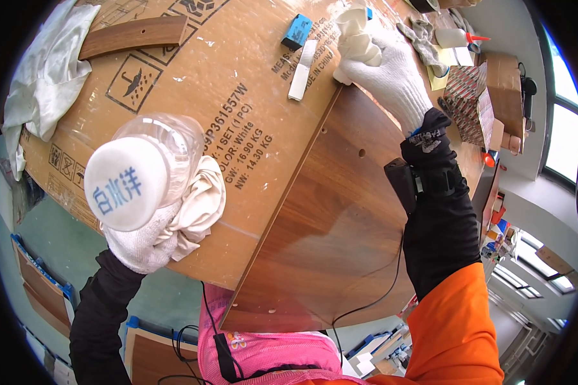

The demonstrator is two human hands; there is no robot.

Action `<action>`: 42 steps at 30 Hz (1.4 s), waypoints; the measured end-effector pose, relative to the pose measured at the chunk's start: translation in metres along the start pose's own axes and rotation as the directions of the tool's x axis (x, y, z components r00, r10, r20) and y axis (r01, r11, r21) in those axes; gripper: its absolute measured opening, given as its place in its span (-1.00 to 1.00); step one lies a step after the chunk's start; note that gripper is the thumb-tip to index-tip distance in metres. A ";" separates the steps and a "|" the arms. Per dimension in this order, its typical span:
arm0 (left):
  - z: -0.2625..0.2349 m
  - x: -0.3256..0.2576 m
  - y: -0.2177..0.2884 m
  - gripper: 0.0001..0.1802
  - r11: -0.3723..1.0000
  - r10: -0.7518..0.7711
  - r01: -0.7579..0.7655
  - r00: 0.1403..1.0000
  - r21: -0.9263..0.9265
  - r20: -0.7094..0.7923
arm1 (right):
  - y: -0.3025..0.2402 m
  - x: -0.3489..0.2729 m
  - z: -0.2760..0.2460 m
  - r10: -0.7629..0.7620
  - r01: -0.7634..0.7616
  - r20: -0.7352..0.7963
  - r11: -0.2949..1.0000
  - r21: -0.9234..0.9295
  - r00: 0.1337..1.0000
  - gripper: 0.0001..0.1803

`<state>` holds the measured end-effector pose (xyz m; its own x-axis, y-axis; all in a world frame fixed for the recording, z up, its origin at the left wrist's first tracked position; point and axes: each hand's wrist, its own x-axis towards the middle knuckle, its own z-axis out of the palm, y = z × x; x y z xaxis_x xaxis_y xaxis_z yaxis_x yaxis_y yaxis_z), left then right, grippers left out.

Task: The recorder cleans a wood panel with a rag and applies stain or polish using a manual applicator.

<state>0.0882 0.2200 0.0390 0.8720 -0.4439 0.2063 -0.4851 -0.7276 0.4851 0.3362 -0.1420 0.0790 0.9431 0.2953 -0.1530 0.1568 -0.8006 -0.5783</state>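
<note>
My left hand (144, 244), in a white knit glove, grips a clear plastic bottle (141, 170) with a white cap, together with a bunched cream cloth (199, 199). The bottle's cap end points up at the camera. My right hand (385, 67), also gloved, presses a folded white cloth (356, 35) onto the far edge of a brown wood-grain panel (327, 218). The panel lies on a large cardboard sheet (231, 70) and has small drilled holes.
On the cardboard lie a blue block (297, 31), a white strip (302, 70) and a curved wood piece (135, 35). A white rag (48, 70) hangs at the left. A glue bottle (455, 38), grey gloves (424, 38) and a patterned box (465, 96) sit at the right.
</note>
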 end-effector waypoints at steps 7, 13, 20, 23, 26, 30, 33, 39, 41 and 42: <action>0.000 -0.003 0.001 -0.50 1.000 -0.030 0.030 1.000 -0.007 0.010 | -0.014 -0.011 -0.005 0.024 -0.024 -0.030 0.999 0.023 0.999 -0.62; 0.003 -0.003 0.001 -0.50 1.000 -0.031 0.031 1.000 -0.004 -0.006 | 0.008 -0.006 -0.017 -0.049 0.045 -0.048 0.996 -0.077 0.998 -0.67; 0.002 -0.004 0.001 -0.50 0.998 -0.042 0.042 0.999 -0.041 0.012 | 0.001 -0.009 0.003 -0.099 0.101 -0.028 0.993 0.057 0.995 -0.65; 0.003 -0.003 0.002 -0.50 0.999 -0.037 0.036 0.999 -0.033 -0.013 | -0.014 -0.024 0.010 0.025 -0.025 -0.005 0.999 0.039 1.000 -0.67; 0.002 -0.002 0.002 -0.51 0.996 -0.048 0.047 0.999 -0.079 -0.009 | -0.025 -0.038 0.010 -0.057 0.057 0.009 0.994 -0.090 0.998 -0.67; 0.001 -0.002 0.001 -0.51 0.998 -0.032 0.033 0.999 -0.054 0.008 | -0.021 -0.027 -0.004 -0.008 0.019 -0.128 0.996 0.084 0.992 -0.68; 0.002 -0.004 0.001 -0.52 0.999 -0.020 0.020 1.000 -0.049 0.002 | -0.005 -0.020 -0.011 -0.072 0.073 -0.021 0.996 0.044 0.997 -0.65; 0.006 -0.011 0.001 -0.50 0.999 -0.031 0.031 0.999 -0.015 -0.014 | -0.001 -0.039 0.008 -0.191 0.190 -0.079 0.981 -0.024 0.978 -0.72; 0.006 -0.014 0.001 -0.50 0.997 -0.068 0.068 0.998 -0.033 0.011 | -0.020 -0.056 0.014 -0.102 0.093 0.017 0.954 0.285 0.995 -0.77; 0.007 -0.014 0.001 -0.50 0.997 -0.072 0.072 0.997 -0.038 0.008 | -0.031 -0.062 0.018 -0.051 0.038 0.039 0.956 0.289 0.998 -0.81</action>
<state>0.0748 0.2221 0.0308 0.9041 -0.3947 0.1639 -0.4181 -0.7376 0.5302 0.2680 -0.1262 0.0918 0.9218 0.3556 -0.1543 0.1006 -0.6038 -0.7908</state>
